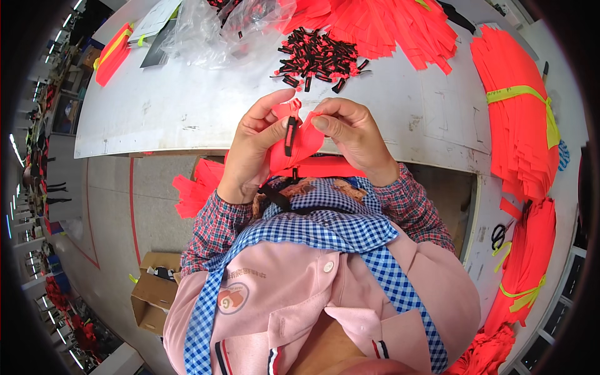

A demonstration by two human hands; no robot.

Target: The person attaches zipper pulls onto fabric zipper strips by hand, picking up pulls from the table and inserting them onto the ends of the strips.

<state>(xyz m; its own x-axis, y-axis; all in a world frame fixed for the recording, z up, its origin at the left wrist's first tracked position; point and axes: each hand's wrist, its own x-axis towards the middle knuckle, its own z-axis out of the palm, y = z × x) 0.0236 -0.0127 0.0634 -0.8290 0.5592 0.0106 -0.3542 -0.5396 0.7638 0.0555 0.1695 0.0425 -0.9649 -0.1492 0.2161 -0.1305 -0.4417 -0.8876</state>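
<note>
Between my two hands is a bright coral-red fabric strip [299,147], raised over the near edge of the table. My left hand [259,134] pinches it, thumb lying along a small black tab [290,136] that sits against the fabric. My right hand [353,134] grips the strip's upper edge between thumb and forefinger. More red fabric [201,187] hangs behind my left wrist and across my lap. Beyond my hands, on the table, lies a heap of small black tabs with red ends [319,57].
The white table [169,119] carries clear plastic bags [219,37] and fanned red strips [375,25] at the back. Red bundles tied with yellow bands [515,119] line the right side, near black scissors [498,236]. A cardboard box [153,294] stands on the floor at left.
</note>
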